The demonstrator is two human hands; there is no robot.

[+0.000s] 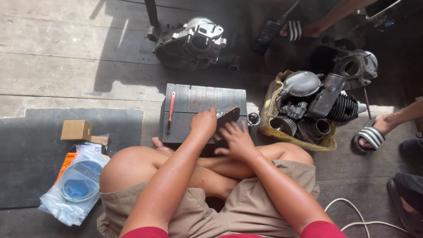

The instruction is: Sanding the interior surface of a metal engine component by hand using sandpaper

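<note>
- The dark wooden board (194, 99) lies on the plank floor before the crossed legs; it carries a red-handled tool (170, 111) along its left edge.
- At the board's near right corner sits a dark flat metal part (228, 113), which looks stiff, fairly heavy and perhaps oily; its long edges seem the best grip.
- The left hand (203, 123) is curled shut over the part's near end.
- The right hand (238, 139) lies spread flat, fingers open, just beside it, gripping nothing.
- The part's underside and near end are hidden by the hands.
</note>
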